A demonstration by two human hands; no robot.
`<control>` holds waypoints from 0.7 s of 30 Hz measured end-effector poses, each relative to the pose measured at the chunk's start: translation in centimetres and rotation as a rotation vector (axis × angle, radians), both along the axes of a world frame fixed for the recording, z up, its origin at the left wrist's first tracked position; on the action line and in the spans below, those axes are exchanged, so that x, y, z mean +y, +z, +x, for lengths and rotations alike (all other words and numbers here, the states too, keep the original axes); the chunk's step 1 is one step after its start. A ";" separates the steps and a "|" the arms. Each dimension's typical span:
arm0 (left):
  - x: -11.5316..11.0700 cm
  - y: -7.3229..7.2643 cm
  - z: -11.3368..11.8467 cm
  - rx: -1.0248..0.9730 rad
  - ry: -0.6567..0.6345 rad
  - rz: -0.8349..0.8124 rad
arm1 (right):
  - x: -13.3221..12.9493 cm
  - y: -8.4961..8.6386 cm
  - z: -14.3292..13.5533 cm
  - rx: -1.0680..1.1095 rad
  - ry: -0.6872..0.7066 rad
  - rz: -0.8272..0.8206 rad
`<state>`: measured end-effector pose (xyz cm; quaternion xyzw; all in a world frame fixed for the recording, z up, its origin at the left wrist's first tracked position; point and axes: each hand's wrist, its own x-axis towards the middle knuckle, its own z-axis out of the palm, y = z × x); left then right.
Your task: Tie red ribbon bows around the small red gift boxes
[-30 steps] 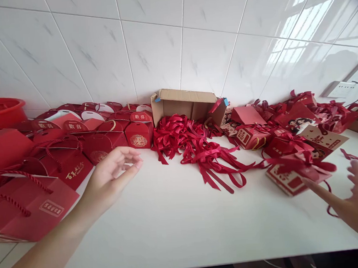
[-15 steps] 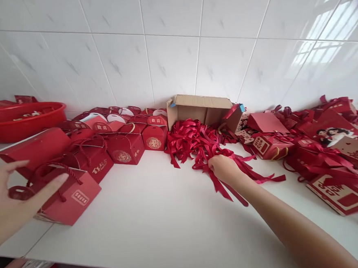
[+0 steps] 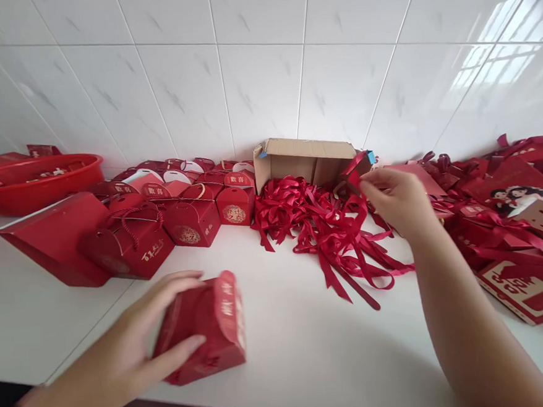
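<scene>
My left hand [image 3: 146,342] is wrapped round a small red gift box [image 3: 201,329] near the front edge of the white table, thumb on the near side and fingers over the far side. The box is slightly blurred, with light lettering on its right flap. My right hand [image 3: 389,192] is raised at the right of the cardboard box, its fingertips pinched on a red ribbon [image 3: 358,210]. That ribbon runs down to the pile of red ribbons [image 3: 295,211], which spills out of the open cardboard box [image 3: 304,145] onto the table.
Finished-looking red gift boxes [image 3: 191,218] stand in rows at the left, beside a larger red bag [image 3: 60,237]. A red basin [image 3: 38,189] sits at the far left. More boxes with ribbons [image 3: 528,288] are heaped at the right. A tiled wall [image 3: 264,92] rises behind.
My left hand has moved right and now holds a small box; the tilted bag with a rope handle beside it is gone from view. My right hand has risen with a ribbon, away from the pile.
</scene>
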<state>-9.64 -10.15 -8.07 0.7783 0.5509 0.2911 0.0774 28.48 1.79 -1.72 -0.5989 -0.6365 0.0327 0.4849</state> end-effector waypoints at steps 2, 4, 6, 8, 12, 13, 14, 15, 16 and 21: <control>1.7 0.4 3.3 0.058 -0.215 -0.043 | -1.2 1.1 -0.2 0.182 -0.004 0.085; 3.9 0.7 6.1 0.103 -0.337 0.019 | -2.5 1.7 -0.6 0.290 0.062 0.119; 6.0 1.3 8.1 0.148 -0.386 0.133 | -3.7 1.9 -1.0 0.325 0.182 0.065; 7.5 2.4 9.2 0.161 -0.379 0.212 | -4.4 1.9 -1.3 0.327 0.333 -0.051; 7.6 6.6 9.1 0.071 -0.586 -0.001 | -4.2 1.2 -1.1 0.241 0.620 -0.326; 7.3 7.7 8.9 0.019 -0.708 -0.078 | -4.0 0.9 -1.0 0.216 0.667 -0.380; 7.0 8.8 8.6 -0.100 -0.780 -0.079 | -3.7 0.7 -1.0 0.196 0.700 -0.424; 6.9 9.6 8.5 -0.195 -0.800 -0.045 | -3.5 0.5 -1.0 0.181 0.723 -0.458; 6.9 10.1 8.5 -0.257 -0.761 0.004 | -3.3 0.3 -1.1 0.167 0.743 -0.495; 9.2 8.2 10.5 -0.029 -0.344 0.008 | -2.6 -0.5 -2.0 0.092 0.772 -0.708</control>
